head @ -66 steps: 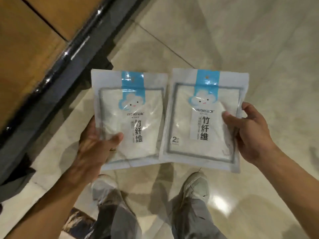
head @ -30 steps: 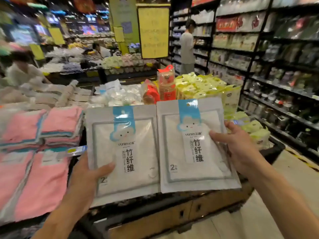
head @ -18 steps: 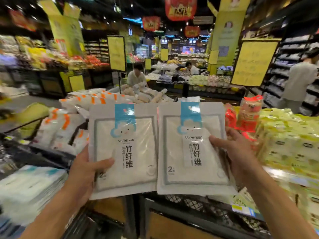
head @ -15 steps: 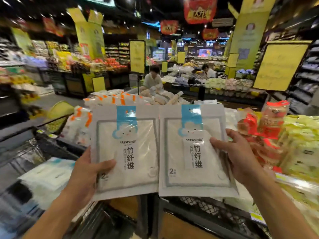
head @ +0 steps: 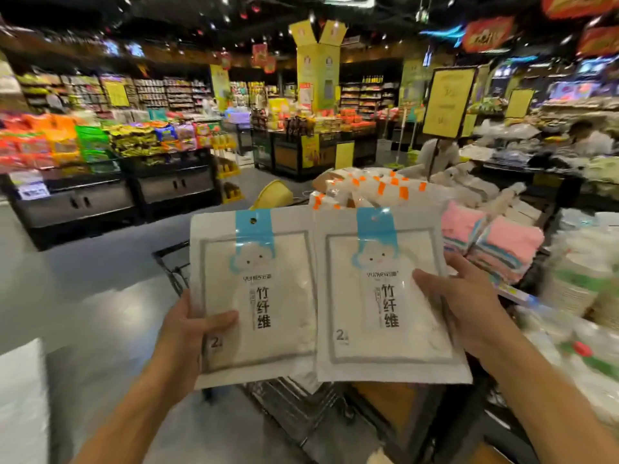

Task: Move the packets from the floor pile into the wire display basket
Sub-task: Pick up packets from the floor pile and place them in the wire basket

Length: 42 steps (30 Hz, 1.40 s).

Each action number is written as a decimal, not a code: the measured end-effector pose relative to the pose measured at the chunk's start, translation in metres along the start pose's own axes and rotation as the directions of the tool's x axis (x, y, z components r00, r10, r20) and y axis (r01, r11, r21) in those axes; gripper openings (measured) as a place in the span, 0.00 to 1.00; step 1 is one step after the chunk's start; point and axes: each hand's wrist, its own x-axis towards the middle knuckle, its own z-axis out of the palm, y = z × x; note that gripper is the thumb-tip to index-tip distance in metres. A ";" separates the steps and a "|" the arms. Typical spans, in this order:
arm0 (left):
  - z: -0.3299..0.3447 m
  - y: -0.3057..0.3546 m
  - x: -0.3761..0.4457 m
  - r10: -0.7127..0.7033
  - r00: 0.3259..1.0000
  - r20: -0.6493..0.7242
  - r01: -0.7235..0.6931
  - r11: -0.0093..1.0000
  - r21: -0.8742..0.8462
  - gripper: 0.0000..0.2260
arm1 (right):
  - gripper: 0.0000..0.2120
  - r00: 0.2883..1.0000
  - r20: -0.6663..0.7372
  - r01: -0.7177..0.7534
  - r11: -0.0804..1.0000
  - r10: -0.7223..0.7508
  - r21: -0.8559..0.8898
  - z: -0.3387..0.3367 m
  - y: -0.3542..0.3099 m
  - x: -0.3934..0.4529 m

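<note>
The person stands in a shop aisle with both arms stretched forward, a flat white packet in each hand. The left hand grips the left packet by its lower left edge, thumb pressed across the front and the other fingers hidden behind it. The right hand holds the right packet by its right edge, thumb lying on the front face. Both packets stand upright, face to the camera, side by side at the centre of the frame, with their inner edges touching or slightly overlapping. Each carries a blue strip at the top with a hanging hole, a small cloud face and dark printed characters down the middle.

Below and behind the packets, at the lower centre of the frame, sits the wire basket, its dark mesh showing under the bottom edges of the packets. To the right, in the middle right of the frame, lies a stack of pink cloths. Behind the packets, upper centre, a heap of clear bags with orange marks rises. The rest of the shop is blurred.
</note>
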 end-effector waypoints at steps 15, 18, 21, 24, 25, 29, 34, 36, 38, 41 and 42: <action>-0.198 -0.007 0.093 -0.060 0.936 -0.346 0.064 0.998 -0.001 0.15 | 0.16 0.956 0.239 -0.180 0.983 0.168 0.030 0.238 0.091 0.094; -0.211 -0.010 0.129 -0.076 0.919 -0.387 0.091 0.996 0.021 0.15 | 0.18 0.946 0.244 -0.226 0.974 0.212 0.029 0.264 0.112 0.131; -0.214 -0.009 0.172 -0.087 0.908 -0.410 0.116 0.992 0.047 0.14 | 0.16 0.935 0.243 -0.280 0.958 0.258 0.059 0.285 0.126 0.168; -0.211 -0.008 0.221 -0.107 0.914 -0.390 0.143 0.988 0.065 0.13 | 0.15 0.936 0.226 -0.290 0.955 0.269 0.066 0.298 0.135 0.203; -0.211 -0.009 0.239 -0.122 0.923 -0.366 0.158 0.985 0.070 0.15 | 0.15 0.940 0.209 -0.289 0.955 0.271 0.062 0.301 0.138 0.215; -0.203 -0.019 0.306 -0.177 0.946 -0.271 0.211 0.972 0.103 0.16 | 0.16 0.954 0.124 -0.280 0.959 0.274 0.033 0.305 0.153 0.261; -0.187 -0.044 0.390 -0.243 0.953 -0.181 0.270 0.952 0.145 0.17 | 0.13 0.964 -0.024 -0.263 0.965 0.263 0.022 0.291 0.177 0.306; -0.181 -0.061 0.426 -0.290 0.947 -0.140 0.310 0.937 0.163 0.19 | 0.12 0.952 -0.127 -0.278 0.960 0.278 0.013 0.282 0.193 0.321; -0.176 -0.081 0.463 -0.332 0.938 -0.100 0.345 0.921 0.182 0.18 | 0.13 0.927 -0.215 -0.310 0.951 0.306 0.017 0.274 0.212 0.334; -0.167 -0.114 0.523 -0.396 0.918 -0.014 0.388 0.891 0.236 0.16 | 0.15 0.871 -0.337 -0.367 0.929 0.358 0.038 0.268 0.243 0.347; -0.165 -0.126 0.543 -0.423 0.906 0.014 0.407 0.878 0.253 0.17 | 0.15 0.848 -0.380 -0.385 0.922 0.370 0.039 0.268 0.252 0.351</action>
